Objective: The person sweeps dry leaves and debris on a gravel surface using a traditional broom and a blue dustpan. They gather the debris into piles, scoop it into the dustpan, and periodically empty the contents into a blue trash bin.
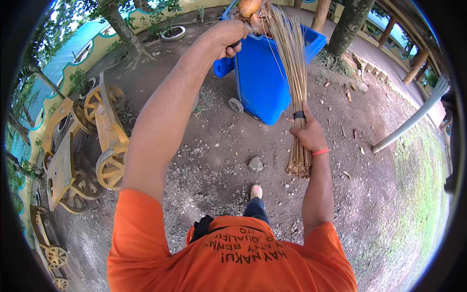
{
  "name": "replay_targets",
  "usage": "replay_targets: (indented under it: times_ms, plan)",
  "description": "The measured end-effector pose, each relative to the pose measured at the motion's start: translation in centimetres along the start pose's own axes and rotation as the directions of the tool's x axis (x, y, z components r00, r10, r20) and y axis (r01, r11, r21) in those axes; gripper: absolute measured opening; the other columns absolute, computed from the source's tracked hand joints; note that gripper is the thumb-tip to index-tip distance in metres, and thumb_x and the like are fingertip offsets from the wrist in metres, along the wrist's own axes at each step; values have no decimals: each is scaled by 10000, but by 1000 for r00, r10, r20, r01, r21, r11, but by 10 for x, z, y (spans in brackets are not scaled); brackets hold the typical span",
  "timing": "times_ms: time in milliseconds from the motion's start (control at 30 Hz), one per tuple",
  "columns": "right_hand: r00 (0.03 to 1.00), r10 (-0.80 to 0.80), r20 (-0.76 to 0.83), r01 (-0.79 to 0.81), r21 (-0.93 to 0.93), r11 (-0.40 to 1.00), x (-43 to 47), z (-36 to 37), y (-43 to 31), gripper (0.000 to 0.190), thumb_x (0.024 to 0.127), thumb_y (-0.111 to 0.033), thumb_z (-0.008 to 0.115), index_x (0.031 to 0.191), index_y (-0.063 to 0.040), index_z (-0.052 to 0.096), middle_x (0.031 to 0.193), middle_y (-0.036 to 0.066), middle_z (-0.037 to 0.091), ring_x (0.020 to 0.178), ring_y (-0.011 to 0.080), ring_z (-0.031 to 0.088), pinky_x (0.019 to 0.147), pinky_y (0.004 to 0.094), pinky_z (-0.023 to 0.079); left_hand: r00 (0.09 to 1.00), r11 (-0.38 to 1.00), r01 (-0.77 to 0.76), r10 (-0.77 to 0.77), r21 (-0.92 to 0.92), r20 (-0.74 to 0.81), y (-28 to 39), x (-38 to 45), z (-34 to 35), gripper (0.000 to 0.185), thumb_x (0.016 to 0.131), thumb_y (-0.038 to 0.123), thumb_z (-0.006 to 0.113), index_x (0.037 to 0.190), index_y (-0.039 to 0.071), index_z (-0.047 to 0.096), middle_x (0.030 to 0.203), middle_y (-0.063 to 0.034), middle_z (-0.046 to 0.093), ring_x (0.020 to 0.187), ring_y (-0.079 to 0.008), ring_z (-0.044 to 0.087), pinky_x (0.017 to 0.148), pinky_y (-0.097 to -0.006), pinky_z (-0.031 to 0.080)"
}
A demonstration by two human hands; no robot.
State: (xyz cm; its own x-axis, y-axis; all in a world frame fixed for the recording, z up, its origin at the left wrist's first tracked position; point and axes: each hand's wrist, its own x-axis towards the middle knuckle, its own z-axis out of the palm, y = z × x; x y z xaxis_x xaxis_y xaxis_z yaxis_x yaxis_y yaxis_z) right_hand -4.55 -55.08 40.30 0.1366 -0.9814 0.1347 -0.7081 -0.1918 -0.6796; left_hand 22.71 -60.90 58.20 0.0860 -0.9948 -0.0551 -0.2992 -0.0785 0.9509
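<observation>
A bundle of thin sticks bound with a dark band, a stick broom (297, 73), is gripped near its band by my right hand (310, 131); its bristles point away from me. My left hand (231, 38) is closed around a dark handle, mostly hidden by the fingers, at the near edge of a container of brown debris. What that handle belongs to cannot be told. Beyond both hands lies or leans a blue plastic wheeled bin (261, 76), a small wheel showing at its lower left. Dry leaves and an orange-brown husk or fruit (249, 6) are heaped at its top.
Yellow wooden benches with wagon wheels (111, 135) stand at the left. A stone (255, 164) lies on the gravelly soil ahead of my foot. A tree trunk (350, 29) rises beyond the bin, and a pale slanting post (408, 120) stands at the right.
</observation>
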Motion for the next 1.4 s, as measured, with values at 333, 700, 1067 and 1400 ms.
replay_targets:
  times_ms: [333,700,1067,1400]
  plan:
    - [999,7,-37,-9,-69,998,177,-19,72,846,649,-185,681,1413,-62,339,1055,225,638,959,374,629,843,418,497,989,741,12,92,671,-119,-5,222,82,252,800,140,527,961,-13,648,717,-151,624,618,-267,630,589,-410,523]
    - [993,7,-116,-43,-308,951,168,10,104,893,654,-156,661,1449,-147,256,992,222,588,875,405,607,785,470,509,902,625,1,337,780,-271,-89,242,107,199,782,88,565,943,33,668,997,-274,546,851,-405,641,732,-451,552]
    - [991,15,-133,-54,-294,954,152,44,104,889,659,-149,622,1458,-169,234,993,247,568,870,432,592,778,491,500,869,624,-28,401,781,-290,-109,220,77,192,781,58,576,949,56,669,949,-220,505,780,-382,651,691,-454,561]
    - [996,61,-71,-80,-320,944,89,80,83,930,651,-118,633,1471,-139,194,1056,247,593,941,428,586,842,461,483,858,736,-60,383,674,-342,-134,155,19,229,780,68,583,988,101,671,998,-230,511,800,-397,640,730,-457,551]
